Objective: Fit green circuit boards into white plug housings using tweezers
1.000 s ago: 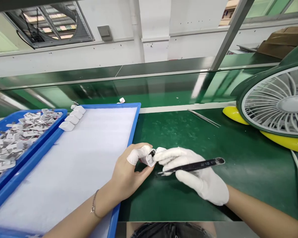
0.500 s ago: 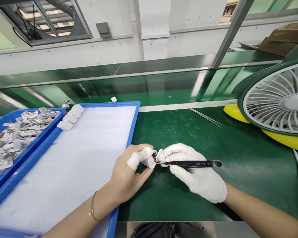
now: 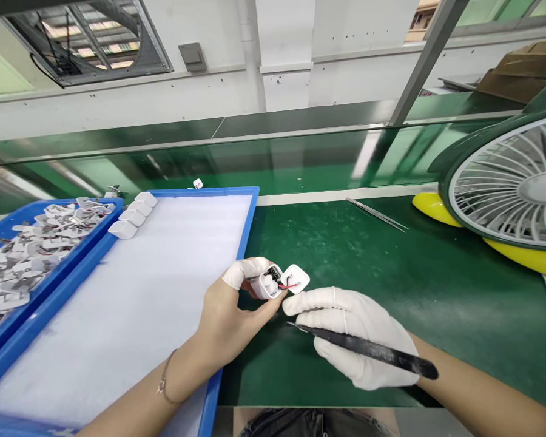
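Observation:
My left hand [image 3: 230, 306], with a white cover on the thumb, is closed around a small white plastic housing [image 3: 260, 286]. Its open end faces right and shows a dark circuit board and white filling inside. From that opening, thin red and black wires [image 3: 287, 284] lead to a white square cap [image 3: 296, 279] that hangs beside it. In a white glove, my right hand [image 3: 355, 334] grips black tweezers [image 3: 368, 349]. Their tips point left, apart from the housing and just below it.
A blue tray with a white liner [image 3: 177, 261] lies on the left, several closed white housings [image 3: 134, 215] along its edge. Beyond it, another blue tray holds many white parts [image 3: 40, 249]. Silver tweezers [image 3: 377, 215] lie at the back; a fan [image 3: 519, 194] stands right.
My right hand has drawn back down and right from the housing, its tweezers now tilted. The cap has swung out, so the housing's opening and wires show more clearly.

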Demonstrator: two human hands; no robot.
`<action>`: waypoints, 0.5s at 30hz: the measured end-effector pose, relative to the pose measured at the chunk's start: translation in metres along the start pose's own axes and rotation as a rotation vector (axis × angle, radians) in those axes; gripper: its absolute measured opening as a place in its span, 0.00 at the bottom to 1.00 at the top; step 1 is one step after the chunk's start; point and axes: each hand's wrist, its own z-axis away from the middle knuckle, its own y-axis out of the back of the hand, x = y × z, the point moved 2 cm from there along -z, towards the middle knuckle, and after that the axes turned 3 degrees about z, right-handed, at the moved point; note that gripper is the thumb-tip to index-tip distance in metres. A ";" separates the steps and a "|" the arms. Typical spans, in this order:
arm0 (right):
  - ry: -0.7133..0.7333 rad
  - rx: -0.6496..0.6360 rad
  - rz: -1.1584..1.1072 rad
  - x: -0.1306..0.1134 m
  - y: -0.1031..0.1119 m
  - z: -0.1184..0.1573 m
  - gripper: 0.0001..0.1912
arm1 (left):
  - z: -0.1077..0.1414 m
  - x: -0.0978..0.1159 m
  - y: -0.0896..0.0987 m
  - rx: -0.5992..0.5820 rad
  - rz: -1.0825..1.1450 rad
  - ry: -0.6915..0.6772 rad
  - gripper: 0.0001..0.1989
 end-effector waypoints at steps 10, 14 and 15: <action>0.052 0.058 -0.077 0.003 0.004 -0.003 0.10 | 0.002 -0.006 -0.005 -0.069 0.210 0.253 0.14; 0.042 0.080 -0.104 0.004 0.004 0.000 0.12 | 0.003 -0.003 -0.008 -0.144 0.244 0.216 0.13; 0.033 0.089 -0.121 0.004 0.005 0.000 0.12 | 0.004 -0.003 -0.009 -0.170 0.255 0.197 0.13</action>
